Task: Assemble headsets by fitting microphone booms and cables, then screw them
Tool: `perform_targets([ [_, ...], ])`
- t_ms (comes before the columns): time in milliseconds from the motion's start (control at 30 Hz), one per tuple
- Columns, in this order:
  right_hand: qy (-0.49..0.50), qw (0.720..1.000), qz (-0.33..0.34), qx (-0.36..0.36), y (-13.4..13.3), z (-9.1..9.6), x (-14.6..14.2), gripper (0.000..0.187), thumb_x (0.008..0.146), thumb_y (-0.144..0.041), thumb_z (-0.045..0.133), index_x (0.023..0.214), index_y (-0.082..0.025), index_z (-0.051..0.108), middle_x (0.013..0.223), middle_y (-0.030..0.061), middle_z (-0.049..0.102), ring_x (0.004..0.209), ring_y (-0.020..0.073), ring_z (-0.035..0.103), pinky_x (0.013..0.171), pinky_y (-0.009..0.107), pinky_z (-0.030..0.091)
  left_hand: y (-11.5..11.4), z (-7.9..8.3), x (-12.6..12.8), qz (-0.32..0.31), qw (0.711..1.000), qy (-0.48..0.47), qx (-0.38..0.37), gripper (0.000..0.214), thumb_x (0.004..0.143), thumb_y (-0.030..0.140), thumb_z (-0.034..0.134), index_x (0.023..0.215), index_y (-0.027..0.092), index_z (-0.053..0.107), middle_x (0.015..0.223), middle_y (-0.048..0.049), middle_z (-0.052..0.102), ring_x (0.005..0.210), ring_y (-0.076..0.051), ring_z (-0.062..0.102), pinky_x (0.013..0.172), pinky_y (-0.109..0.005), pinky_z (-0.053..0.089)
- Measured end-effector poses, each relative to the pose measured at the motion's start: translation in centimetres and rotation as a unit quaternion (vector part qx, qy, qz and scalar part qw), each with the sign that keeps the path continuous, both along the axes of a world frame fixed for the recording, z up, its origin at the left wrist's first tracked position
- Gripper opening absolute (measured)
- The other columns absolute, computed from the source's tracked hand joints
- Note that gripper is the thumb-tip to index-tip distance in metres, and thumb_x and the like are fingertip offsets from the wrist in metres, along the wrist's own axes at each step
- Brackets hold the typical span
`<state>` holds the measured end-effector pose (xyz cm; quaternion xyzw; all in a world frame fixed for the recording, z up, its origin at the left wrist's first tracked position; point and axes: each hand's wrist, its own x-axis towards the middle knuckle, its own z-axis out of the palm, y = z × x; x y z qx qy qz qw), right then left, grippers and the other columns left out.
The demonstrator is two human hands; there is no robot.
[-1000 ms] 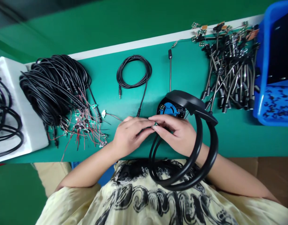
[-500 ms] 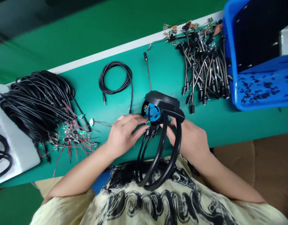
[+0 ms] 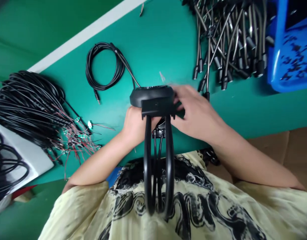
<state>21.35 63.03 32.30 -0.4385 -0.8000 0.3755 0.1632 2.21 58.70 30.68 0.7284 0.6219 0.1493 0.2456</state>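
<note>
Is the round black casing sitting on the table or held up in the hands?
Held up: left hand under the casing, right hand at its side, thick black loops hanging past the table edge.

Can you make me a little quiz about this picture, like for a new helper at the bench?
1. True or false: the left hand is partly under the black looped device.
2. What colour is the crate at the top right? A) red B) blue C) white
3. How many thick black loops hang down from the device?

Key: 1 true; 2 B; 3 two.
</note>
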Motion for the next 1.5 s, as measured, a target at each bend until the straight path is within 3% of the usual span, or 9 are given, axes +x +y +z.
perform_targets([
  [100, -0.05, 0.995, 0.025, 0.078, 1.6, 1.8, -0.1, 0.05, 0.089, -0.027, 0.05, 0.138, -0.026, 0.042, 0.134, 0.0093, 0.049, 0.124, 0.0314, 0.049, 0.096, 0.05, 0.05, 0.1, 0.4, 0.5, 0.007, 0.999, 0.024, 0.024, 0.026, 0.091, 0.039, 0.056, 0.096, 0.017, 0.069, 0.079, -0.0057, 0.071, 0.077, -0.018, 0.067, 0.078, -0.031, 0.053],
  [233, -0.113, 0.979, 0.043, 0.166, 3.8, 3.1, -1.0, 0.047, 0.09, -0.02, 0.044, 0.136, -0.025, 0.047, 0.126, 0.0074, 0.055, 0.122, 0.0325, 0.05, 0.096, 0.05, 0.049, 0.7, 0.9, 0.8, -0.019, 0.999, 0.013, 0.036, 0.025, 0.091, 0.036, 0.058, 0.107, 0.019, 0.067, 0.1, -0.0063, 0.072, 0.098, -0.021, 0.066, 0.092, -0.035, 0.051],
  [433, -0.07, 0.994, 0.02, 0.076, 3.2, 1.7, -0.9, 0.043, 0.096, -0.029, 0.037, 0.138, -0.031, 0.04, 0.123, 0.0016, 0.058, 0.119, 0.0263, 0.055, 0.098, 0.044, 0.05, 0.7, 0.5, 0.8, -0.028, 0.998, 0.026, 0.049, 0.023, 0.092, 0.035, 0.056, 0.11, 0.023, 0.066, 0.103, -0.0055, 0.071, 0.099, -0.021, 0.065, 0.09, -0.035, 0.05],
  [600, -0.054, 0.998, 0.012, -0.011, -0.3, -0.1, 1.1, 0.061, 0.09, -0.048, 0.052, 0.143, -0.025, 0.032, 0.124, 0.0092, 0.057, 0.092, 0.0254, 0.064, 0.074, 0.042, 0.057, 0.6, 0.4, 0.8, -0.025, 0.996, 0.049, 0.077, 0.026, 0.094, 0.039, 0.052, 0.106, 0.02, 0.066, 0.091, -0.0065, 0.07, 0.087, -0.02, 0.067, 0.085, -0.035, 0.051],
  [767, -0.035, 0.999, -0.008, 0.008, -2.9, -1.3, 0.7, 0.056, 0.088, -0.036, 0.056, 0.138, -0.021, 0.037, 0.128, 0.0117, 0.054, 0.118, 0.0307, 0.054, 0.09, 0.047, 0.054, 0.8, 0.6, 1.0, -0.02, 0.995, 0.062, 0.08, 0.033, 0.094, 0.043, 0.051, 0.108, 0.017, 0.066, 0.079, -0.0055, 0.068, 0.078, -0.02, 0.066, 0.084, -0.035, 0.051],
  [1000, 0.001, 0.998, -0.066, 0.005, -3.2, -1.7, 0.5, 0.058, 0.083, -0.039, 0.064, 0.131, -0.018, 0.038, 0.107, 0.0093, 0.058, 0.081, 0.0199, 0.061, 0.07, 0.036, 0.055, 0.5, 0.5, 0.9, -0.02, 0.992, 0.071, 0.107, 0.026, 0.091, 0.036, 0.06, 0.109, 0.019, 0.067, 0.079, -0.0041, 0.069, 0.074, -0.017, 0.066, 0.081, -0.032, 0.052],
  [1133, -0.009, 0.999, -0.043, 0.027, -3.1, -1.9, 0.4, 0.046, 0.087, -0.038, 0.059, 0.124, -0.018, 0.043, 0.107, 0.0113, 0.06, 0.091, 0.0244, 0.062, 0.072, 0.038, 0.054, 0.4, 0.4, 0.9, -0.014, 0.993, 0.073, 0.094, 0.023, 0.091, 0.038, 0.059, 0.099, 0.019, 0.069, 0.078, -0.0041, 0.07, 0.07, -0.016, 0.065, 0.078, -0.032, 0.052],
  [1333, -0.021, 0.999, -0.03, 0.032, -3.0, -1.9, 0.1, 0.048, 0.089, -0.038, 0.055, 0.13, -0.019, 0.041, 0.117, 0.014, 0.059, 0.104, 0.0293, 0.06, 0.077, 0.043, 0.054, 0.4, 0.6, 0.8, -0.014, 0.992, 0.075, 0.101, 0.025, 0.09, 0.039, 0.06, 0.075, 0.02, 0.067, 0.062, -0.0013, 0.064, 0.065, -0.017, 0.064, 0.07, -0.031, 0.051],
  [1500, -0.026, 0.999, -0.024, 0.018, -2.8, -1.6, 0.2, 0.047, 0.089, -0.039, 0.053, 0.13, -0.018, 0.044, 0.123, 0.0118, 0.058, 0.109, 0.0274, 0.058, 0.083, 0.041, 0.055, 0.5, 0.6, 0.8, -0.01, 0.99, 0.071, 0.119, 0.018, 0.088, 0.034, 0.063, 0.095, 0.02, 0.07, 0.075, -0.0036, 0.071, 0.074, -0.019, 0.068, 0.077, -0.033, 0.053],
])
